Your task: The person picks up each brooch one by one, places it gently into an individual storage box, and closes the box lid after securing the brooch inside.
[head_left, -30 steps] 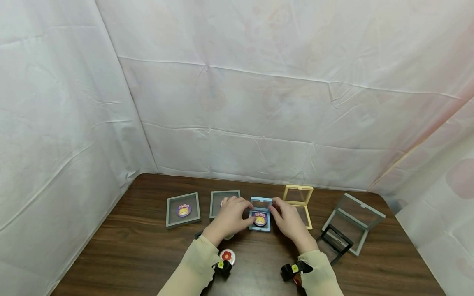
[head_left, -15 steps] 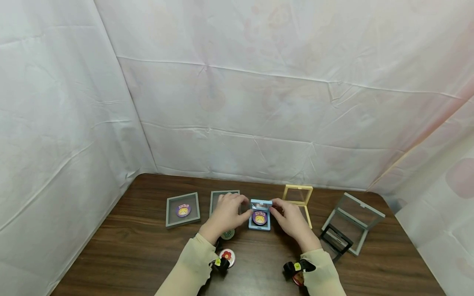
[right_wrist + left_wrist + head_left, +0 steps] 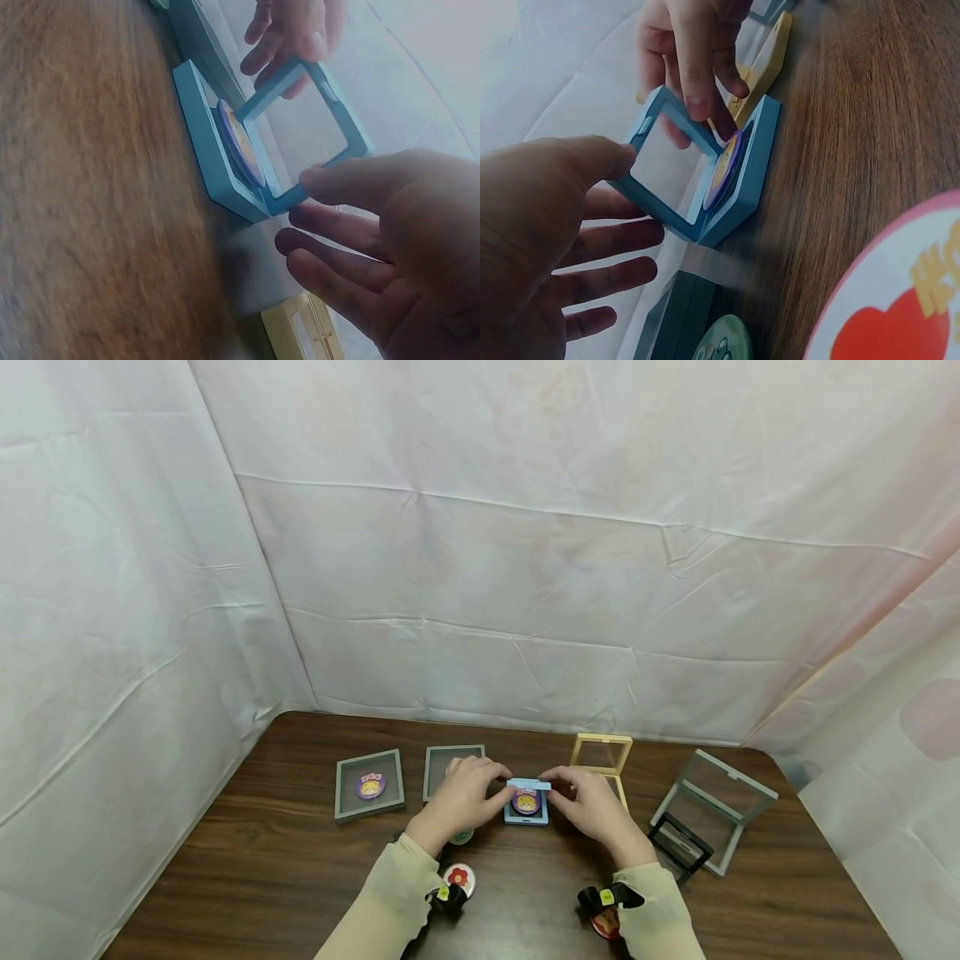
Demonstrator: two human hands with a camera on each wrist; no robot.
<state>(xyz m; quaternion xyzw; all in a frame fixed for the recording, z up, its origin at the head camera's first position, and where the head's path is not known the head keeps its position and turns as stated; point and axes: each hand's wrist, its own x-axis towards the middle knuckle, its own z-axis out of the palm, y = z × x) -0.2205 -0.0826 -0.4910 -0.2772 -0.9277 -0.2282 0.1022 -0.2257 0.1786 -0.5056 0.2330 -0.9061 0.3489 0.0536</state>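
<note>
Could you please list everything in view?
Table: 1, brown, underneath
Cloth: count unclear, white, around table
Blue case: 1, blue, middle
Yellow case: 1, yellow, right of blue
Grey cases: 3, grey, two left, one right
Black case: 1, black, at right
Purple badges: 2, purple, in blue, leftmost grey cases
Loose badges: 3, green, red-flowered white, reddish, nearer than blue case
Wrist cameras: 2, black, on wrists
Sleeves: 2, pale yellow, on arms
Left hand: 1, pinching blue case
Right hand: 1, pinching blue case

Low in the head view, the blue lid [image 3: 528,784] hides the top of the purple badge [image 3: 527,802]; lower right, left wrist view, we see a cut-off heart badge [image 3: 896,307]
</note>
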